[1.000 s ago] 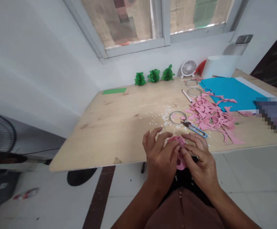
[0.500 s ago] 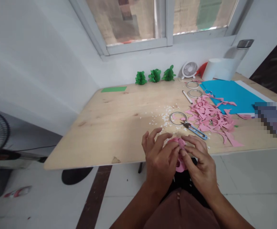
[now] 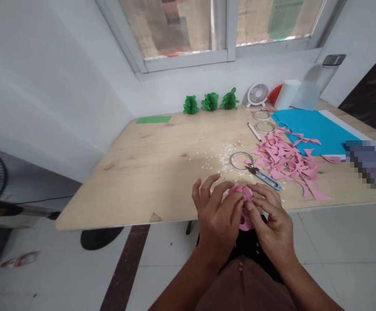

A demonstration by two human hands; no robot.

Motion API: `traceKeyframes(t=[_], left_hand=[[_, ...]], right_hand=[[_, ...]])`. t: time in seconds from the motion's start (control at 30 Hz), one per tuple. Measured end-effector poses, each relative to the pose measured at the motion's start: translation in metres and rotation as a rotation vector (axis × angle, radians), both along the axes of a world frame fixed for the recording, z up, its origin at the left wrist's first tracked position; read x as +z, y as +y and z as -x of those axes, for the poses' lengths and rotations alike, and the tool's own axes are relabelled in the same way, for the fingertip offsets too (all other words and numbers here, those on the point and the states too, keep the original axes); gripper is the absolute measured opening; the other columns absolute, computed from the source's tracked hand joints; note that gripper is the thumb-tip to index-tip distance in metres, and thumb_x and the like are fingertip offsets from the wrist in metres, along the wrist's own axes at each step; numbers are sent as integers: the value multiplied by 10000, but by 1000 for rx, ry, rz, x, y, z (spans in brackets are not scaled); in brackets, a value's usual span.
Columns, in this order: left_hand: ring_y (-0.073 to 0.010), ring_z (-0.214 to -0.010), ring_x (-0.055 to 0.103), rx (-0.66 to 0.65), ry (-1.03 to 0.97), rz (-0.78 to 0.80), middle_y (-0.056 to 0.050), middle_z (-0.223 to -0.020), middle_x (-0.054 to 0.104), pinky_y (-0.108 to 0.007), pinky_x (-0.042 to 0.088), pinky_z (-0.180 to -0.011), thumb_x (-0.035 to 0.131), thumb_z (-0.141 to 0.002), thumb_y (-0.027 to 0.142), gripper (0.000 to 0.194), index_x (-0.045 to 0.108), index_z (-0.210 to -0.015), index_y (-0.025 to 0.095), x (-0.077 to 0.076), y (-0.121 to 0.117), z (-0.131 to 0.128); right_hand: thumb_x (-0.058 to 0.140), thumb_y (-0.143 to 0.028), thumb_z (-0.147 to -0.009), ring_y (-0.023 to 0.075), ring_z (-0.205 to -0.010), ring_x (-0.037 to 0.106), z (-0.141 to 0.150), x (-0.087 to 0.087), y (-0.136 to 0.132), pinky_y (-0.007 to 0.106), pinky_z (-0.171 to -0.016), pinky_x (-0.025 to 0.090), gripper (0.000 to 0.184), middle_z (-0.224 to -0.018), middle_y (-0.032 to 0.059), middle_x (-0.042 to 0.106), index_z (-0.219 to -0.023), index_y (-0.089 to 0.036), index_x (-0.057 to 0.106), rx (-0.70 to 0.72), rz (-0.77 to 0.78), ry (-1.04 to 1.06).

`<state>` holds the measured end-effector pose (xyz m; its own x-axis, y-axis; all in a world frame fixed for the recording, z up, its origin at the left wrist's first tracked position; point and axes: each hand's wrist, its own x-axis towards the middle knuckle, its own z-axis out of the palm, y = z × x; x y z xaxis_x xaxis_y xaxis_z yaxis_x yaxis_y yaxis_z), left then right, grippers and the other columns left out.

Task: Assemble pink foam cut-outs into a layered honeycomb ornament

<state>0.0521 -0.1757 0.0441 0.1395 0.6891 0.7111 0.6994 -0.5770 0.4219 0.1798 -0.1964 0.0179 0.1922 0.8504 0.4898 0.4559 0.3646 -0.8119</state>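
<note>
Between both hands, just over the table's front edge, is a layered pink paper piece (image 3: 246, 192), part of which hangs below the fingers. My left hand (image 3: 216, 211) pinches it with thumb and forefinger, the other fingers raised and spread. From the other side my right hand (image 3: 273, 220) grips it with thumb and fingers. The fingers hide much of its shape. Beyond the right hand lie blue-handled thread snips (image 3: 265, 178) and a roll of thin tape (image 3: 241, 160). A heap of pink paper scraps (image 3: 286, 157) spreads to the right.
Three green folded paper pieces (image 3: 210, 102) stand along the wall beside a small white fan (image 3: 257, 94). Blue sheets (image 3: 317, 129), a white marker (image 3: 254, 131), tape rolls (image 3: 264, 126) and a bottle (image 3: 330, 73) are on the right. A green strip (image 3: 153, 119) lies back left.
Both hands stay nearly in place, still gripping the pink paper piece, whose hanging part sits slightly higher. The camera view has shifted slightly.
</note>
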Motion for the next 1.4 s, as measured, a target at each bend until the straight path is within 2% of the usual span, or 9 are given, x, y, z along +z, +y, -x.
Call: traceKeyframes(t=[0.27,0.6,0.77,0.93,1.07,1.13,1.2,1.3,1.4], left_hand=[[-268,-1115,555,-24,106,-171,-36,-932,709,-566,278,-1037,597,-807,104,113,642,-820,207,3,4,0],[-280,-1128,559,-98,194,-211,-41,-958,716,-561,269,-1055,606,-791,89,96,616,-803,184,6,8,4],[-260,-1145,532,-127,49,-75,-25,-961,701,-544,262,-1069,581,-781,92,133,635,-751,209,5,13,3],[-257,-1168,498,-225,-144,146,-54,-986,679,-503,364,-1027,589,-753,86,137,655,-743,206,5,16,6],[-231,-1120,547,-265,-348,344,-60,-966,678,-442,427,-983,593,-761,111,99,634,-734,198,5,20,13],[-211,-1055,590,-221,-469,407,-58,-964,678,-416,452,-953,583,-779,135,75,619,-758,197,4,24,19],[-200,-1000,609,-109,-504,401,-54,-959,673,-406,460,-935,574,-800,169,70,615,-751,198,3,29,26],[-202,-999,601,9,-398,372,-55,-993,657,-400,457,-932,592,-790,182,79,628,-720,197,2,33,35],[-198,-1017,594,3,-353,358,-52,-1044,644,-395,455,-937,589,-779,141,105,661,-816,209,1,30,38]], right_hand=[[584,-181,-846,262,-1094,528,0,1,-2,505,-961,397,112,-1100,71,643,-838,-246,675,-4,-25,-58],[589,-184,-845,261,-1109,524,1,6,-3,495,-967,392,114,-1102,70,640,-765,-235,653,14,13,-25],[596,-208,-847,263,-1110,531,0,6,-4,495,-961,396,102,-1097,70,643,-795,-241,677,23,45,19],[596,-245,-851,263,-1108,552,-2,5,-4,480,-964,400,106,-1123,72,643,-800,-240,689,67,148,116],[599,-264,-850,259,-1095,567,-3,5,-4,461,-959,407,120,-1128,67,646,-782,-241,695,81,203,189],[602,-272,-848,257,-1083,572,-4,5,-3,452,-950,413,128,-1112,65,653,-772,-242,700,71,214,211],[606,-280,-844,255,-1075,573,-4,5,-2,445,-942,415,128,-1101,62,657,-776,-248,710,58,222,221],[610,-283,-841,251,-1071,575,-3,4,-2,434,-933,420,126,-1097,59,657,-782,-254,718,52,221,240],[614,-282,-840,249,-1068,579,-3,4,-2,432,-932,421,121,-1096,55,655,-785,-257,718,62,223,260]])
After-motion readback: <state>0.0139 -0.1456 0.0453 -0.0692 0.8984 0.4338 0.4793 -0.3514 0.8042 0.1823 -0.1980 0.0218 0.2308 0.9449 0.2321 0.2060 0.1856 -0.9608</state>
